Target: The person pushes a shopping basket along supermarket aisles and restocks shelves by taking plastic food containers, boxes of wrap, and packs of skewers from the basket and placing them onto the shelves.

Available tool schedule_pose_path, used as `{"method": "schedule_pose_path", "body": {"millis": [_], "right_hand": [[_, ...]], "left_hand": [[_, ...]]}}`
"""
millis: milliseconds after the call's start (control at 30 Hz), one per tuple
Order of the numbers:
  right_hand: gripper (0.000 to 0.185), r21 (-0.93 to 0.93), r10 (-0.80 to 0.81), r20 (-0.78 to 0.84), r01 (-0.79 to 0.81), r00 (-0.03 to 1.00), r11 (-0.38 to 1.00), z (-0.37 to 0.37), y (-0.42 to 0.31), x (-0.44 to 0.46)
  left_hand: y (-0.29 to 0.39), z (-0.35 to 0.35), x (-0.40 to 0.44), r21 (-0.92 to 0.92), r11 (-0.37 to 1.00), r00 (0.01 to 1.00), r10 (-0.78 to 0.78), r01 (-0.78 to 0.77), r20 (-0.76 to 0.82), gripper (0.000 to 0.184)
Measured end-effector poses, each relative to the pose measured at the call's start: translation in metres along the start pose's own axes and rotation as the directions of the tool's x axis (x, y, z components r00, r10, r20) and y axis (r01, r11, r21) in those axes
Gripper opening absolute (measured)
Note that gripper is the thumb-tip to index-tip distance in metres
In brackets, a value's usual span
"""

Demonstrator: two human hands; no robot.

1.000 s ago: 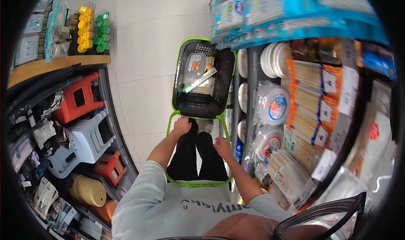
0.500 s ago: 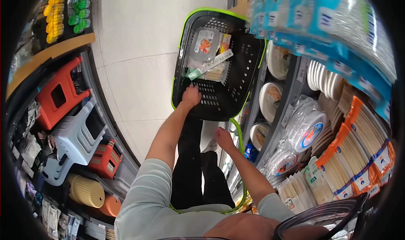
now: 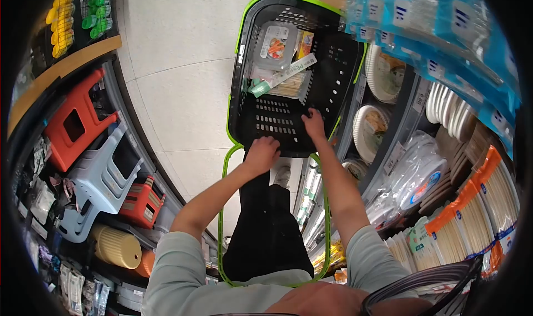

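Note:
A black shopping basket [image 3: 288, 152] with a green rim stands in front of me. Its long green handle [image 3: 224, 216] loops back toward my body. At the near left edge my left hand [image 3: 262, 155] has its fingers curled over the rim. My right hand [image 3: 314, 125] reaches over the near right part of the basket, thumb and fingers apart, with nothing seen in it. Inside the basket, toward the far left, are a clear-lidded plastic container pack [image 3: 274, 45], a long narrow white-and-green box marked PE [image 3: 286, 76], a yellow packet [image 3: 305, 45] and a pack of wooden sticks [image 3: 291, 87].
Shelves line both sides of the tiled aisle [image 3: 172, 105]. On the left stand a red stool [image 3: 91, 102], a light blue stool [image 3: 102, 171] and a yellow bucket-like item [image 3: 116, 246]. To the right are blue-and-clear bags [image 3: 422, 16], paper plates [image 3: 371, 130] and packed wooden sticks [image 3: 466, 227].
My right hand has gone from a fist below the basket to over its near right part, opening. My left hand has shifted to the near rim. The handle now lies centred before me.

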State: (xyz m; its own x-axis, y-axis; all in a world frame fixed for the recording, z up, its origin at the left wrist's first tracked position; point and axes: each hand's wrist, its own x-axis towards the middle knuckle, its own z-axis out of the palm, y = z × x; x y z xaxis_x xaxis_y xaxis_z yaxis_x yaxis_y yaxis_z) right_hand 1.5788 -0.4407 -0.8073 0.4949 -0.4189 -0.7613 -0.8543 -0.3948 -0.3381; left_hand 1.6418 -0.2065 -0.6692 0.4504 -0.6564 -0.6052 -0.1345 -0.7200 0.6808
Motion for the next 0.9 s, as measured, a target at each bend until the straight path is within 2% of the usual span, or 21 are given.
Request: {"method": "schedule_pose_path", "body": {"millis": [33,100,133,200,267,333,400,467,567,633,767,833,900], "right_hand": [[0.048,0.007,0.001,0.002,-0.001,1.0,1.0,0.003,-0.006,0.012],[0.057,-0.036,0.037,0.004,-0.037,0.999,0.999,0.009,-0.012,0.031],[0.057,-0.031,0.042,0.005,-0.042,0.999,0.999,0.013,-0.012,0.038],[0.066,-0.101,0.029,0.024,-0.027,0.999,0.994,0.022,-0.013,0.052],[0.071,-0.096,0.088,0.055,-0.083,0.995,0.992,0.032,-0.014,0.067],[0.073,-0.106,0.053,0.066,-0.046,0.996,0.993,0.048,0.0,0.087],[0.072,-0.096,0.061,0.035,-0.057,0.998,0.994,0.062,0.004,0.103],[0.072,-0.08,0.069,0.005,-0.068,0.998,0.994,0.076,0.005,0.117],[0.064,-0.076,0.039,0.008,-0.038,0.999,0.996,0.091,0.014,0.133],[0.055,-0.136,0.047,-0.086,-0.059,0.995,0.989,0.095,0.012,0.135],[0.046,-0.127,0.117,-0.127,-0.134,0.985,0.983,0.091,0.01,0.135],[0.033,-0.13,-0.079,-0.308,0.04,0.948,0.991,0.089,0.013,0.116],[0.028,-0.094,-0.108,-0.336,0.081,0.936,0.992,0.073,0.002,0.082]], "left_hand": [[-0.001,0.002,-0.005,0.007,1.0,1.0,-0.002,0.002,0.004,0.02],[-0.006,0.007,-0.008,0.055,0.993,0.981,0.114,-0.106,-0.157,0.023],[-0.01,0.008,-0.004,0.058,0.993,0.982,0.114,-0.106,-0.151,0.023],[-0.021,0.009,0.006,0.206,0.974,0.977,0.132,-0.096,-0.167,0.025],[-0.028,0.014,0.021,0.244,0.965,0.98,0.136,-0.097,-0.147,0.028],[-0.026,0.016,0.033,0.312,0.927,0.969,0.239,-0.208,-0.062,0.03],[-0.027,0.016,0.042,0.307,0.921,0.966,0.258,-0.239,-0.023,0.03],[-0.03,0.019,0.048,0.283,0.933,0.966,0.251,-0.224,-0.063,0.027],[-0.034,0.021,0.051,0.264,0.932,0.957,0.279,-0.248,-0.084,0.022],[-0.035,0.019,0.051,0.239,0.933,0.948,0.299,-0.268,-0.105,0.02],[-0.036,0.02,0.051,0.249,0.931,0.944,0.305,-0.267,-0.128,0.017],[-0.037,0.023,0.049,0.275,0.923,0.942,0.312,-0.27,-0.122,0.016],[-0.037,0.024,0.045,0.253,0.936,0.952,0.282,-0.246,-0.118,0.015]]}}
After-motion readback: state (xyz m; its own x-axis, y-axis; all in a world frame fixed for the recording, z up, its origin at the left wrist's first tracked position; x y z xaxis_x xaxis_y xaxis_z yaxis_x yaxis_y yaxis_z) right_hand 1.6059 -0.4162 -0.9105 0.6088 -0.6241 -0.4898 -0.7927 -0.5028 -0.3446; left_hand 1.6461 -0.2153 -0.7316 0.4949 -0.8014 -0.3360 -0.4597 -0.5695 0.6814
